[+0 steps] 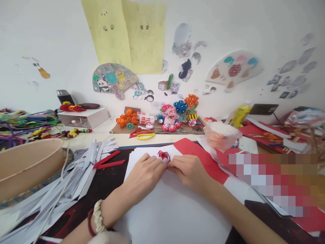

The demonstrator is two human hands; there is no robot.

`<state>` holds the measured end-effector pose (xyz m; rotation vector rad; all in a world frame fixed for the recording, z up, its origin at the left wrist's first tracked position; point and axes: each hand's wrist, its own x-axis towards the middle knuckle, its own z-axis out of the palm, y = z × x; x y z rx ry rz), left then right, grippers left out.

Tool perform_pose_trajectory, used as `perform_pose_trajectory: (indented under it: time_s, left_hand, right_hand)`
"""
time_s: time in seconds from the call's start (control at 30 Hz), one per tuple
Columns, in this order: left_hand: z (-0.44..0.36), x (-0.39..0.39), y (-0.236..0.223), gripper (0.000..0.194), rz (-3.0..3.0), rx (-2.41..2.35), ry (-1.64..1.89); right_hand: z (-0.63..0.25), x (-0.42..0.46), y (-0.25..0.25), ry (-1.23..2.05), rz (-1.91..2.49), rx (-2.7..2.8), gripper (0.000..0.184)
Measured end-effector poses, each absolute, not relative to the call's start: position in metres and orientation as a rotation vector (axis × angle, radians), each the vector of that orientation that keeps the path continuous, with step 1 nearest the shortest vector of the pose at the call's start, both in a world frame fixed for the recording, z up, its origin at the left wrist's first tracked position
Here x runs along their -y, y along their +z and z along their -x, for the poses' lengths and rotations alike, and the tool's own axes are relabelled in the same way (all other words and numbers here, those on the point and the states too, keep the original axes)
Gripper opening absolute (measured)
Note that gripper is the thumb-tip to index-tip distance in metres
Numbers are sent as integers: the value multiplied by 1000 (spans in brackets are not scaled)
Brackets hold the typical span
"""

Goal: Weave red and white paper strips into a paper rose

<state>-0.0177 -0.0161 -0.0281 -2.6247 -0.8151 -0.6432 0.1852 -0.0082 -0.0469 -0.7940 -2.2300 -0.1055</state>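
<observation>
A small folded red-and-white paper piece (164,156) sits between my two hands on a stack of white paper sheets (175,210). My left hand (144,173) pinches it from the left with closed fingers; a beaded bracelet (98,217) is on that wrist. My right hand (189,169) presses its fingertips on the piece's right side, fingers together. Red paper (203,156) lies under and beyond the right hand.
Piles of cut white paper strips (76,176) and a tan bowl (27,162) lie to the left. Pipe-cleaner flowers (177,112) stand at the back, a plastic cup (220,134) at right, coloured pipe cleaners (22,123) far left.
</observation>
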Motion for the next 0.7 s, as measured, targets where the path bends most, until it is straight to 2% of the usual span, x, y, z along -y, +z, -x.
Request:
perform_pose_trajectory:
  time_s: [0.17, 0.47, 0.7]
  left_hand:
    - [17, 19, -24, 27, 2651, 1019, -740]
    - [17, 20, -22, 22, 2632, 1056, -815]
    - [15, 21, -22, 24, 2445, 1077, -866]
  right_hand:
    - [-184, 11, -43, -141, 911, 2193, 10]
    - [-183, 10, -43, -132, 874, 2164, 19]
    - [-183, 12, -39, 26, 869, 2112, 16]
